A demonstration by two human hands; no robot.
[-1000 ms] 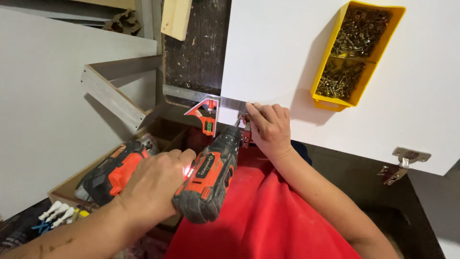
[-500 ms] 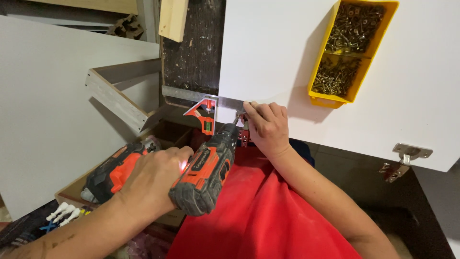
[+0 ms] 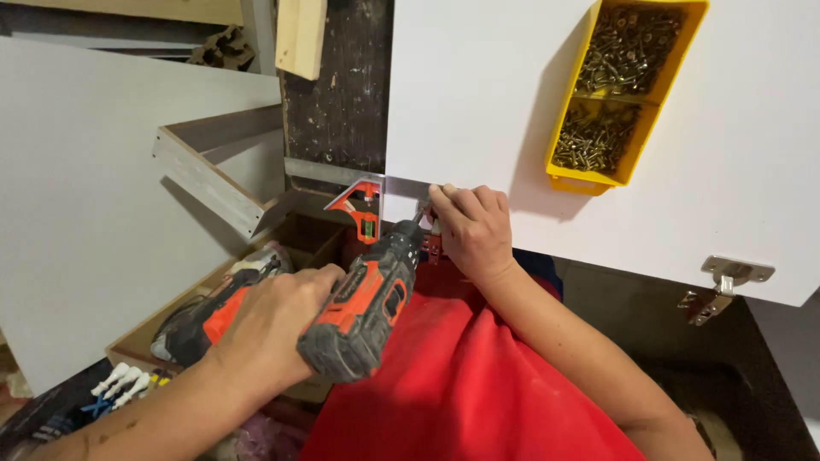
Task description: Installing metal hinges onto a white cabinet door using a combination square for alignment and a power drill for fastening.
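the left hand (image 3: pixel 273 320) is clenched around the grip of an orange and black cordless drill (image 3: pixel 363 303), whose nose points up toward the near edge of a white panel (image 3: pixel 478 102). the right hand (image 3: pixel 470 230) rests at that same edge, its fingers (image 3: pixel 453 201) curled and pinching a small metal fitting (image 3: pixel 427 224) right at the drill's tip; the fitting is mostly hidden by the fingers. just left of the drill's nose, a red combination square (image 3: pixel 359 205) lies against the panel's edge, its steel blade running along it. on the white panel, well up and to the right, sits a yellow bin (image 3: pixel 559 128) with two compartments of screws. a metal hinge (image 3: pixel 726 282) hangs at the panel's near edge, far right. below the left hand, a second orange drill (image 3: pixel 209 312) lies in a wooden box (image 3: pixel 137 337). white wall plugs (image 3: pixel 120 384) lie at the lower left. a red cloth (image 3: pixel 461 384) covers the person's front under both forearms.
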